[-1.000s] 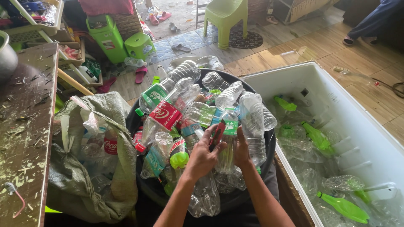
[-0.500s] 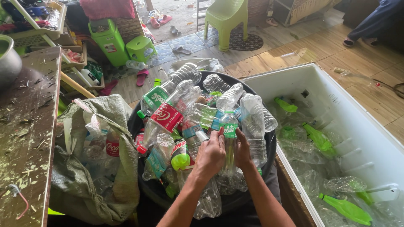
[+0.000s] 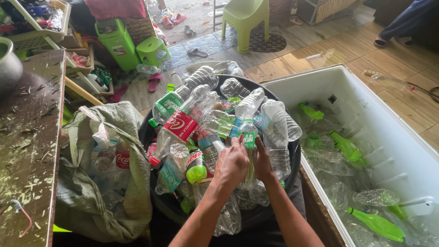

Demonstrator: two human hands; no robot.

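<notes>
Both your hands, left (image 3: 232, 163) & right (image 3: 262, 160), are clasped round the clear bottle w/ green label (image 3: 249, 155) standing atop the heap in the black tub (image 3: 292, 170); I'd grip firm, lift straight up so neighbours don't spill.

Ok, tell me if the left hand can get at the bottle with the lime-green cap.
Probably yes. The left hand grips a clear bottle, but the bottle with the lime-green cap lies right beside it on top of the pile, uncovered. It must let go first.
</notes>
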